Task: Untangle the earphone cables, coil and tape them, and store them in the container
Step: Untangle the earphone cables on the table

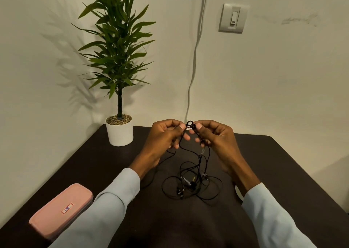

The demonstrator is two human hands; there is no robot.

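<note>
Head cam: we've got both hands, left hand (166, 134) and right hand (213, 134), pinching a knot (189, 124) of the earphone cables (190, 179), lifted so the tangle hangs loose.

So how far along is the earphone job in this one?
Nothing looks finished. In hand: left hand and right hand pinch a small loop of the black earphone cables, the rest still tangled on the table. Left: coiling, taping, storing in the closed pink container.
</note>
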